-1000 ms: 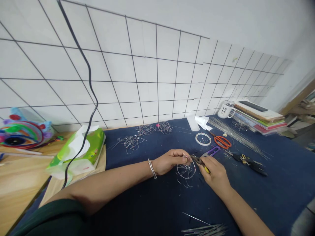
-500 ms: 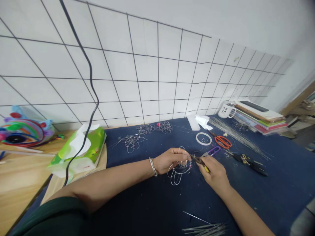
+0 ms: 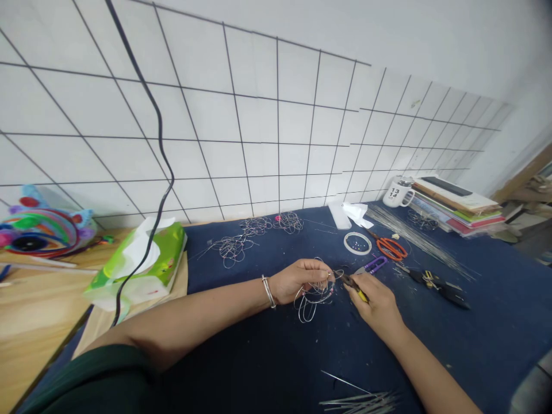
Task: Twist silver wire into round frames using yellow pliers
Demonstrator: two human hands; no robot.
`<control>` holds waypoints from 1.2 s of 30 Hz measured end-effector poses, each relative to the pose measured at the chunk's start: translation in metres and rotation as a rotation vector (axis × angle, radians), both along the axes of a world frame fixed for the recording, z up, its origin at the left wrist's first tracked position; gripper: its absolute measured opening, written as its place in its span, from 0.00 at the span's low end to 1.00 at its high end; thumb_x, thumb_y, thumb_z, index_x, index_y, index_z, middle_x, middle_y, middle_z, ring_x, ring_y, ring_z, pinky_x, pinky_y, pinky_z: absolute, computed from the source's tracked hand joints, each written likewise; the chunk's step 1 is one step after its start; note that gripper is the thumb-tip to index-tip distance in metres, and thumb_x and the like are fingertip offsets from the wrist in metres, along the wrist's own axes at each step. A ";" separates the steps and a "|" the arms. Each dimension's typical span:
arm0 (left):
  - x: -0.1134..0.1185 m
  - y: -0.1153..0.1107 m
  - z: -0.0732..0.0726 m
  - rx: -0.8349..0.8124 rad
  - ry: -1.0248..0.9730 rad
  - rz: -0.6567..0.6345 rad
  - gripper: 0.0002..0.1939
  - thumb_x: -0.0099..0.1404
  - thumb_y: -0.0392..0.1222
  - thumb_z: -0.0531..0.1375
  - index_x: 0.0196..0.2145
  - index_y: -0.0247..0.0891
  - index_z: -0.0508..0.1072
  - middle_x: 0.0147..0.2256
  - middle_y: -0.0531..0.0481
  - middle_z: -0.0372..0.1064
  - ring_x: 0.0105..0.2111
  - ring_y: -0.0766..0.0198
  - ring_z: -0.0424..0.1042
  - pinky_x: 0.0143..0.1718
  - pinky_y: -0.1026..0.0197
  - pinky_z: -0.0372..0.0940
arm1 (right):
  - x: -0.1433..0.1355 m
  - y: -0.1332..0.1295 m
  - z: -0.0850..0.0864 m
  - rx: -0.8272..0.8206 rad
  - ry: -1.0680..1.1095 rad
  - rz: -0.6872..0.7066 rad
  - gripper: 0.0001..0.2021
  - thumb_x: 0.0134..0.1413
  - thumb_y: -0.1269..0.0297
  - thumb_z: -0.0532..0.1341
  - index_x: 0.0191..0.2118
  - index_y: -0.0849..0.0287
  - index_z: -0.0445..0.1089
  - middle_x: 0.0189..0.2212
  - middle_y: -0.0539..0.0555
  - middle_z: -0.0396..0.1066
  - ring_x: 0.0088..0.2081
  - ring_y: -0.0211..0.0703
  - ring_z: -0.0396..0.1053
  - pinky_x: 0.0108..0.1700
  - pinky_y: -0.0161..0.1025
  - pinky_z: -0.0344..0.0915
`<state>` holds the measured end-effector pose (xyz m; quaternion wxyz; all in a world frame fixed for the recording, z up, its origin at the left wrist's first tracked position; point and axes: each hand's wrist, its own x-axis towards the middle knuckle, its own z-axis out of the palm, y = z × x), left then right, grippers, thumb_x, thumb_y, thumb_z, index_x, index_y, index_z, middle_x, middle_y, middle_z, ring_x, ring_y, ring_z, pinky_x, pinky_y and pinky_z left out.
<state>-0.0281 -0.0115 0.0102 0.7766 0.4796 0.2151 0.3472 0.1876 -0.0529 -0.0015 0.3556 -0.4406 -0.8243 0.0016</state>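
My left hand (image 3: 301, 282) pinches a looped silver wire piece (image 3: 307, 307) strung with small pink beads, its loops hanging below the fingers. Closed round pliers (image 3: 362, 295) with yellow and dark handles, my right hand (image 3: 379, 300) has their jaws at the right side of the wire piece, close to my left fingertips. A small wire loop shows by the jaws; whether they grip it I cannot tell. Toward the wall lie similar tangled wire pieces (image 3: 233, 250), one with a bright pink bead. At the bottom of the cloth is a bundle of cut wires (image 3: 360, 402).
Right of my hands lie purple-handled snips (image 3: 376, 264), orange-handled scissors (image 3: 391, 249), black pliers (image 3: 446, 290) and a white ring dish (image 3: 357, 234) with beads. Long wires (image 3: 416, 238), a mug (image 3: 395, 194) and stacked books (image 3: 461, 210) stand behind. A tissue pack (image 3: 168, 247) and hanging black cable (image 3: 160, 132) are left.
The plier jaws have shifted slightly, and a small wire loop beside them shows more plainly. The hanging loops have turned a little; both hands stay nearly in place.
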 end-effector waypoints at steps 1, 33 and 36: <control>0.000 0.000 0.000 0.004 0.001 0.006 0.11 0.53 0.41 0.63 0.31 0.30 0.72 0.28 0.48 0.68 0.26 0.71 0.64 0.31 0.66 0.58 | 0.000 0.000 0.000 0.001 -0.003 -0.003 0.07 0.53 0.68 0.54 0.38 0.59 0.66 0.29 0.54 0.66 0.31 0.39 0.64 0.36 0.37 0.63; 0.000 -0.006 0.007 0.648 0.411 0.423 0.10 0.60 0.43 0.54 0.29 0.33 0.70 0.27 0.51 0.61 0.27 0.70 0.59 0.31 0.66 0.56 | -0.004 -0.037 0.026 0.067 0.039 -0.319 0.09 0.53 0.61 0.55 0.39 0.58 0.66 0.33 0.54 0.68 0.35 0.42 0.66 0.41 0.39 0.62; 0.001 -0.009 0.007 0.769 0.468 0.487 0.09 0.61 0.41 0.54 0.29 0.34 0.70 0.27 0.51 0.62 0.28 0.69 0.60 0.33 0.65 0.57 | -0.017 -0.045 0.026 0.049 -0.046 -0.272 0.09 0.54 0.62 0.54 0.39 0.58 0.66 0.33 0.56 0.68 0.35 0.43 0.65 0.40 0.41 0.62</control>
